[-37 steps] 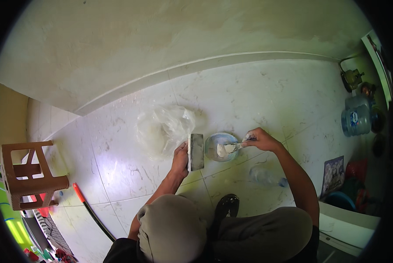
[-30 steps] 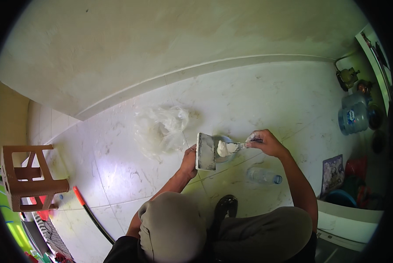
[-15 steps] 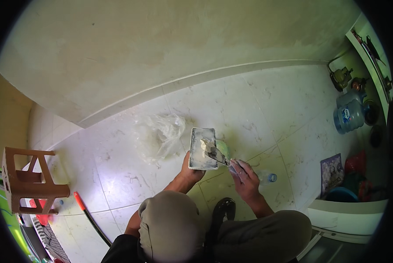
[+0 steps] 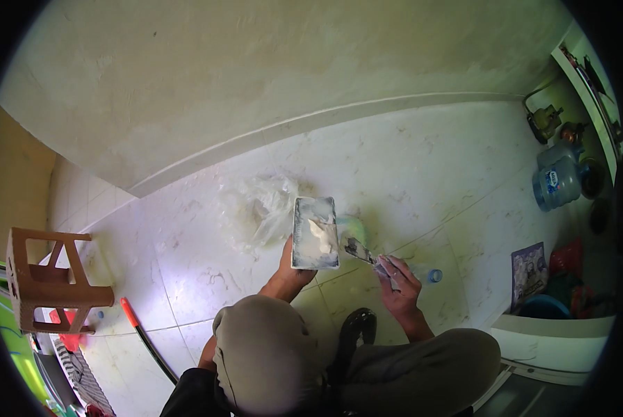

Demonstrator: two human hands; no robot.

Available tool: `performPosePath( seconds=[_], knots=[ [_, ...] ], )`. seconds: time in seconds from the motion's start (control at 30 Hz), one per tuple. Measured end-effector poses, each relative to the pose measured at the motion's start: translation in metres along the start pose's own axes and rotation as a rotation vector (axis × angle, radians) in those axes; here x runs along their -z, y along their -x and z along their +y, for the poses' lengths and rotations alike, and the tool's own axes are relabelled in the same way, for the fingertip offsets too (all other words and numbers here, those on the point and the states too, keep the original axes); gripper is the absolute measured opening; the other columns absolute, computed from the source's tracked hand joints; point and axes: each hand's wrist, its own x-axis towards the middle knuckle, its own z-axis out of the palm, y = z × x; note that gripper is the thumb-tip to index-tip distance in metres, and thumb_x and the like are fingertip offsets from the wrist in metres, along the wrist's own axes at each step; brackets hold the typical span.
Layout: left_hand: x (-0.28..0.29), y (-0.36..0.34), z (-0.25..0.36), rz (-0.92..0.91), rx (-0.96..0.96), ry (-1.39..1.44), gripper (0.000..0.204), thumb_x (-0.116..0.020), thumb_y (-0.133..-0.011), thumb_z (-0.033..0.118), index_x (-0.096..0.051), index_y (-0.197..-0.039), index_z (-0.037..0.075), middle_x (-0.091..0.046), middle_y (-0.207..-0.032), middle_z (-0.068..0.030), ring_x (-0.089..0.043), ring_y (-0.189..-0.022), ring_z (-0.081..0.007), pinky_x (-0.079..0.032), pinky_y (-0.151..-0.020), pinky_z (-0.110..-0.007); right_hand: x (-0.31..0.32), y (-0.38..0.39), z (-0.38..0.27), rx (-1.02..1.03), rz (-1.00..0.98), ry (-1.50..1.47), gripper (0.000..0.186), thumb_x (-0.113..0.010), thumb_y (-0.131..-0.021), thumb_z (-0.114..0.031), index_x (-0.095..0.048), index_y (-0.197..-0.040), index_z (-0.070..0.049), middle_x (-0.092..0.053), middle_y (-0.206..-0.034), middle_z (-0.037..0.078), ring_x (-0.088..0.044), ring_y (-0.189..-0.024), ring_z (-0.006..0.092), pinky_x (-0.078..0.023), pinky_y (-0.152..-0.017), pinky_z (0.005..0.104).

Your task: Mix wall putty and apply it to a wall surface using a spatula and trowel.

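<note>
White paste point(image 4: 324, 238) tops the left hand's point(image 4: 292, 271) tray point(image 4: 315, 207), near the right hand point(image 4: 397, 283)

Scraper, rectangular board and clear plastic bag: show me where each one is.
Scraper point(image 4: 358, 251): head view, on its blade.
Rectangular board point(image 4: 304, 233): head view, left part of its upper face.
Clear plastic bag point(image 4: 247, 214): head view, on its crumpled middle.

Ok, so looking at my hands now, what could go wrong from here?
Your left hand holds the rectangular plastering float with a loose lump of white paste nearer its right edge; a tilt that way might let it slide off.

The putty knife in your right hand looks smeared, so bits could drop on the floor tiles.

The blue-capped bottle is partly hidden behind that hand and might get knocked.
</note>
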Motion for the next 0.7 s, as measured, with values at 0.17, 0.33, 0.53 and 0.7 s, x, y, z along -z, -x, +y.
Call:
performPosePath(
  seconds=[0.17,0.33,0.53,0.7],
  knots=[
    [0.059,-0.010,0.029,-0.069,0.017,-0.009,0.027,-0.052,-0.109,0.031,-0.065,-0.125,0.013,-0.072,-0.118,-0.0083,-0.072,-0.105,-0.0260,-0.062,-0.087,-0.044,0.008,-0.018,0.011,-0.260,-0.147,-0.035,0.034,-0.068,-0.091,0.001,-0.069,-0.125,0.003,-0.072,-0.108,0.023,-0.071,-0.100,0.0410,-0.058,-0.087,0.0473],
    [0.105,-0.010,0.034,-0.089,-0.019,-0.099,0.029,-0.049,-0.109,0.021,-0.064,-0.129,0.006,-0.072,-0.117,-0.0113,-0.072,-0.104,-0.0271,-0.062,-0.091,-0.043,0.010,-0.082,0.058,-0.362,-0.771,0.337,0.020,-0.066,-0.094,-0.012,-0.069,-0.108,0.002,-0.070,-0.098,0.026,-0.066,-0.100,0.0463,-0.052,-0.088,0.0541],
    [0.142,-0.013,0.010,0.073,-0.113,-0.090,0.039,-0.047,-0.108,0.019,-0.059,-0.141,0.002,-0.070,-0.130,-0.0147,-0.070,-0.112,-0.0274,-0.060,-0.095,-0.042,-0.047,-0.101,0.109,-0.478,-1.000,0.443,0.028,-0.067,-0.085,-0.018,-0.068,-0.104,0.003,-0.072,-0.104,0.027,-0.069,-0.102,0.0447,-0.056,-0.091,0.0507],
    [0.136,-0.031,0.005,0.051,-0.126,-0.119,0.044,-0.045,-0.108,0.018,-0.055,-0.146,0.000,-0.068,-0.136,-0.0142,-0.069,-0.114,-0.0257,-0.060,-0.095,-0.040,-0.068,-0.082,0.123,-0.584,-0.934,0.456,0.027,-0.067,-0.082,-0.018,-0.070,-0.100,0.002,-0.073,-0.101,0.026,-0.070,-0.102,0.0433,-0.056,-0.092,0.0516]
  ],
)
